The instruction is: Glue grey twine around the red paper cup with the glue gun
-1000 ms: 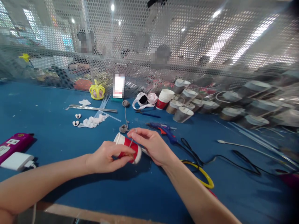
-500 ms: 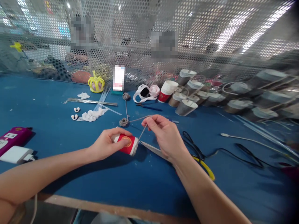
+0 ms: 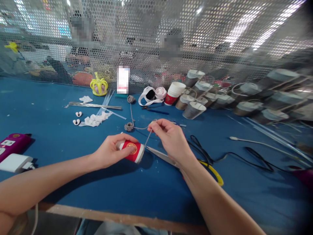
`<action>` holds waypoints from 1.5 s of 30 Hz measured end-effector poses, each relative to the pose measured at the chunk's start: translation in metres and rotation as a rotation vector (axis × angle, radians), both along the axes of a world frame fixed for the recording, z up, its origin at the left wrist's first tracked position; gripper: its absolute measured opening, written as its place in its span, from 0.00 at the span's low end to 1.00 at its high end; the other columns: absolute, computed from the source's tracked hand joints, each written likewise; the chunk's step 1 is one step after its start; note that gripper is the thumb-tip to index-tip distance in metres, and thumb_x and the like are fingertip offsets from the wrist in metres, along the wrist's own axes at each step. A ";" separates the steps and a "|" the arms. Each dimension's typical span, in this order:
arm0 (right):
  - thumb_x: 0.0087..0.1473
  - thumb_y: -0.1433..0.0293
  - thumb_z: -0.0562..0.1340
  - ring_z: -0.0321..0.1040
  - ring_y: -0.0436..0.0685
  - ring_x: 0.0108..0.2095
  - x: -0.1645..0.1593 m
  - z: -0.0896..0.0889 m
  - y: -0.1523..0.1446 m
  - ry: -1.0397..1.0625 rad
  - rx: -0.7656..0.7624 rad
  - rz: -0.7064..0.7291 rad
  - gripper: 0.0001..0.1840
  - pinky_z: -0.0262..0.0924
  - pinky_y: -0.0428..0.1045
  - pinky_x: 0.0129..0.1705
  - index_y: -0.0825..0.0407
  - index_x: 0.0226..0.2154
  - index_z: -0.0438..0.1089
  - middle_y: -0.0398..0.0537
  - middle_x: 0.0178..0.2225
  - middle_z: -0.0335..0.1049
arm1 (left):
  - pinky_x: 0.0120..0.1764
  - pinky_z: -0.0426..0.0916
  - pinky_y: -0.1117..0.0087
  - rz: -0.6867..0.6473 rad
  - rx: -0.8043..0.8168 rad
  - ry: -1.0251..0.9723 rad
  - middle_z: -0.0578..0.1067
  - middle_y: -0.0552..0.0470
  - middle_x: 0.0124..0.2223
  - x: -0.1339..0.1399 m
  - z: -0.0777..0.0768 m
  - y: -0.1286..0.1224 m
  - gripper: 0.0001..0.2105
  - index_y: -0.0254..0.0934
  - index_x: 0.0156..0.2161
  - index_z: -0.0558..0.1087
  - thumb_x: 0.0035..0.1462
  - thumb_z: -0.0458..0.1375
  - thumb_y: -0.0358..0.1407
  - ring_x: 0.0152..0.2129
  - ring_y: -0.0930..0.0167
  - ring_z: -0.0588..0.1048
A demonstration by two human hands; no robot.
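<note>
My left hand (image 3: 116, 150) is wrapped round a red and white paper cup (image 3: 134, 150) lying on its side, thumb on its round logo. To the right, my right hand (image 3: 168, 137) pinches a strand of grey yarn (image 3: 148, 137) between thumb and fingers. From the pinch the strand runs down to the cup's right end, and the other way to a small grey yarn bundle (image 3: 129, 126). Beneath my right hand lie scissors (image 3: 161, 156) with a yellow handle, their tips close to the cup; the hand partly covers them.
Stacked paper cups (image 3: 174, 93) and several grey-wrapped cups (image 3: 194, 110) stand at the back right. A purple tool (image 3: 14, 145) and white charger (image 3: 16, 162) lie left. A yellow crown-shaped piece (image 3: 99, 85) sits near the perforated metal screen (image 3: 141, 42). A black cable (image 3: 239, 156) crosses the right side.
The yarn between my right hand and the bundle hangs slightly lower. My right hand has shifted slightly toward the cup; my left hand keeps its grip. The view has moved a little.
</note>
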State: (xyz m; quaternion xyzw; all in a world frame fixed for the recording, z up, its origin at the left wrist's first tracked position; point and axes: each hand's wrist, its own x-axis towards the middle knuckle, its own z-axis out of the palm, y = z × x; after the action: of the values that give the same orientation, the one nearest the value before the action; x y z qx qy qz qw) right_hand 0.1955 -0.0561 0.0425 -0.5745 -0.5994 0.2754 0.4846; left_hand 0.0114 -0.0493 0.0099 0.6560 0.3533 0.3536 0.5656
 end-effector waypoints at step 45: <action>0.51 0.65 0.55 0.54 0.49 0.22 -0.008 -0.025 0.003 -0.179 -0.235 0.143 0.14 0.48 0.45 0.25 0.52 0.19 0.61 0.39 0.19 0.59 | 0.13 0.50 0.78 0.096 0.464 0.132 0.70 0.55 0.17 -0.011 0.000 -0.003 0.07 0.34 0.32 0.76 0.49 0.59 0.34 0.10 0.81 0.54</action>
State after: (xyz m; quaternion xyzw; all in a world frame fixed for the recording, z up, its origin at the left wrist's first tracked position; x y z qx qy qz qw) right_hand 0.1872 -0.0532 0.0176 -0.6055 -0.6430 0.3252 0.3378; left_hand 0.0003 -0.0524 0.0096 0.7725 0.3294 0.4082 0.3579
